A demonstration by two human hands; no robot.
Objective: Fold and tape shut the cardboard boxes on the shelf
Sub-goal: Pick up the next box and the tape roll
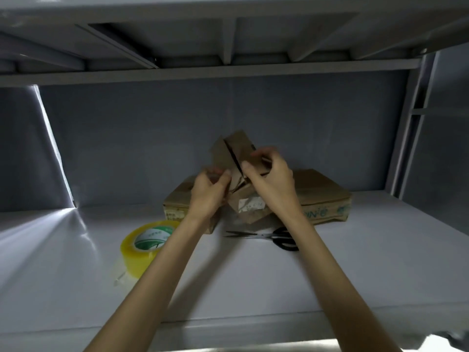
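Far left, a bright streak of light falls across the pale grey metal shelf from a gap at the back left corner. Next along, a roll of clear yellowish packing tape with a green-and-white core lies flat toward the front edge, just beside the left forearm. Behind it, a flattened brown cardboard box with green print lies along the back edge, partly hidden by both hands. The left hand pinches a flap of the small brown cardboard box with a white label, thumb and fingers curled on its left side. That small box is held up above the flattened one, tilted, flaps raised with a dark slit between them. The right hand grips the box's right flap, fingers curled round the edge. Under the right wrist, black-handled steel scissors lie on the shelf, blades closed and pointing left. To the right, bare shelf runs to a grey upright post. Overhead, the grey ribbed underside of the upper shelf hangs low.
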